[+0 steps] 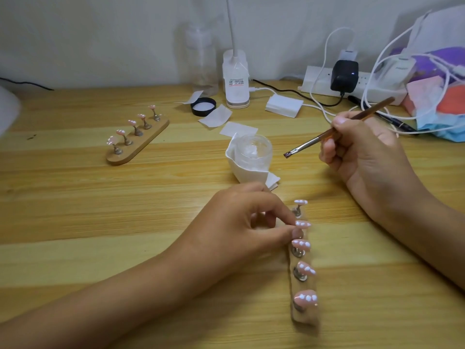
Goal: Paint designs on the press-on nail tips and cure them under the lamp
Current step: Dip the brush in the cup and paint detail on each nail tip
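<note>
Far stand (141,138): left of the jar (254,152), well apart, carrying five pink tips (132,122) with white marks. Cap (203,106) and lamp base (236,84): behind the jar. Left hand (239,227): in front of the jar, thumb and forefinger closed in a pinch on the near stand (303,317) at its second post. Near stand: in front of the jar and to its right, holding five more dotted tips. Brush (334,129): right of the jar, bristles pointing toward it, not touching. Right hand (362,157): right of the jar, fingers clamped round the brush handle
</note>
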`<state>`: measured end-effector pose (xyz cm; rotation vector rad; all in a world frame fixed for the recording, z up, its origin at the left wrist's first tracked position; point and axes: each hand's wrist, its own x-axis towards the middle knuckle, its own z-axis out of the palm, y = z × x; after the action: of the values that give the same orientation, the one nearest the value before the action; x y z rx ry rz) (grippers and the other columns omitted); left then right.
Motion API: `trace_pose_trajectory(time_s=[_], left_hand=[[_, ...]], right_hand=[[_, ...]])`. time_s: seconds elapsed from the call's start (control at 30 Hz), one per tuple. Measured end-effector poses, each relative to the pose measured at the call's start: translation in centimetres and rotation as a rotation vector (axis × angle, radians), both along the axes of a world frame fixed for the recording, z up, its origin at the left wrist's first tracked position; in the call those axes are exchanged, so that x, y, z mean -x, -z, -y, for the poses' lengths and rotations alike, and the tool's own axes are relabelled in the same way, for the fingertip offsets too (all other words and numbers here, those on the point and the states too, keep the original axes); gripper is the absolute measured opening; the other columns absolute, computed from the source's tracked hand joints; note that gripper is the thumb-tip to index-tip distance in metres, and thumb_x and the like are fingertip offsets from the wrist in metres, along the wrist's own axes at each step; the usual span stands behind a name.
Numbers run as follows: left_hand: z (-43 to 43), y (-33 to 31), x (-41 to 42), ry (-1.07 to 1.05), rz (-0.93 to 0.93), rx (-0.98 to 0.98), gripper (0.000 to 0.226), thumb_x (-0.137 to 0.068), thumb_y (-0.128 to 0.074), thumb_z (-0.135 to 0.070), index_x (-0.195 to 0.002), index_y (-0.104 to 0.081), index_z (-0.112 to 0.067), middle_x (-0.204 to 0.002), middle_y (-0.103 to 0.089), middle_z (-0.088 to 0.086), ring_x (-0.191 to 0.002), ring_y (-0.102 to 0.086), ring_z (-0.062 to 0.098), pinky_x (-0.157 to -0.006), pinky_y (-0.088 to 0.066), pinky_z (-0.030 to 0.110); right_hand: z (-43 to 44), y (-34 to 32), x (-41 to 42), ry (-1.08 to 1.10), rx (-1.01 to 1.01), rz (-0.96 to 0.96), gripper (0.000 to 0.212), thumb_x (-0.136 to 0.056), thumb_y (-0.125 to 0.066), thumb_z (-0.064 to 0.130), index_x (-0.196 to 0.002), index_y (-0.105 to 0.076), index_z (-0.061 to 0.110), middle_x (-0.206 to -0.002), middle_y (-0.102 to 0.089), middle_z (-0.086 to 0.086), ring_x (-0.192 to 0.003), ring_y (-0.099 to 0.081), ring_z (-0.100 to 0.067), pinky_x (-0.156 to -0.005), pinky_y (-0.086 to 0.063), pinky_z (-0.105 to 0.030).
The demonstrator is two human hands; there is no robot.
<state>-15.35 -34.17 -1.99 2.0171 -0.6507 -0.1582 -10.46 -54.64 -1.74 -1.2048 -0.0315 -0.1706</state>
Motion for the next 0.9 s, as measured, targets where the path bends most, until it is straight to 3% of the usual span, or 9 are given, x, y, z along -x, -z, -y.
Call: trace_pose_trajectory(time_s=[0.4, 0.57, 0.63, 0.73, 0.8, 0.9], left_hand=[[-0.8, 0.1, 0.8, 0.11, 0.033, -0.075, 0.012, -0.075, -0.08, -0.035, -0.086, -0.076, -0.032, -0.074, -0.057, -0.018, -0.071, -0.052, 0.003, -0.061, -0.033, 0.009], [-0.5, 0.3, 0.4, 0.07, -0.075, -0.012, 0.01, -0.075, -0.083, -0.031, -0.078, -0.074, -0.027, -0.068, -0.057, -0.011, -0.063, -0.052, 0.008, -0.058, -0.038, 0.017], [-0.7, 0.3, 0.4, 0.077, -0.142, 0.022, 0.011, -0.075, -0.082, -0.031, -0.079, -0.074, -0.025, -0.07, -0.058, -0.005, -0.065, -0.053, 0.017, -0.057, -0.039, 0.02], [-1.2, 0.3, 0.5, 0.036, -0.183, 0.171, 0.011, -0.073, -0.078, -0.038, -0.08, -0.073, -0.031, -0.073, -0.06, -0.003, -0.064, -0.05, 0.014, -0.058, -0.039, 0.018], [-1.4, 0.0, 0.6, -0.067, -0.226, 0.385, 0.012, -0.071, -0.074, -0.041, -0.078, -0.07, -0.032, -0.073, -0.062, -0.006, -0.063, -0.051, 0.004, -0.057, -0.039, 0.013], [-1.6, -0.5, 0.2, -0.188, -0.247, 0.637, 0.009, -0.072, -0.072, -0.036, -0.077, -0.068, -0.029, -0.07, -0.065, -0.008, -0.061, -0.057, 0.001, -0.053, -0.042, 0.011]], right_hand=[[0.3, 0.3, -0.2, 0.004, 0.049, 0.013, 0.012, -0.099, -0.053, 0.011, -0.089, -0.055, 0.019, -0.065, -0.059, 0.008, -0.061, -0.058, -0.006, -0.061, -0.048, -0.019], [0.2, 0.2, -0.1, -0.014, 0.079, 0.024, 0.012, -0.1, -0.053, 0.015, -0.091, -0.057, 0.021, -0.066, -0.062, 0.009, -0.064, -0.058, -0.004, -0.062, -0.048, -0.018], [0.3, 0.2, 0.0, -0.011, 0.087, 0.033, 0.011, -0.1, -0.053, 0.017, -0.092, -0.057, 0.022, -0.066, -0.062, 0.009, -0.064, -0.057, -0.004, -0.062, -0.047, -0.018], [0.5, 0.2, -0.1, 0.008, 0.081, 0.055, 0.006, -0.098, -0.056, 0.021, -0.094, -0.059, 0.024, -0.069, -0.062, 0.009, -0.067, -0.059, -0.004, -0.063, -0.048, -0.017], [0.6, 0.3, 0.0, 0.019, 0.088, 0.076, 0.002, -0.094, -0.06, 0.025, -0.093, -0.061, 0.026, -0.072, -0.063, 0.01, -0.069, -0.06, -0.004, -0.064, -0.05, -0.018], [0.6, 0.4, 0.0, 0.036, 0.178, 0.119, 0.009, -0.095, -0.059, 0.027, -0.091, -0.065, 0.032, -0.077, -0.067, 0.008, -0.075, -0.062, -0.006, -0.066, -0.051, -0.02]])
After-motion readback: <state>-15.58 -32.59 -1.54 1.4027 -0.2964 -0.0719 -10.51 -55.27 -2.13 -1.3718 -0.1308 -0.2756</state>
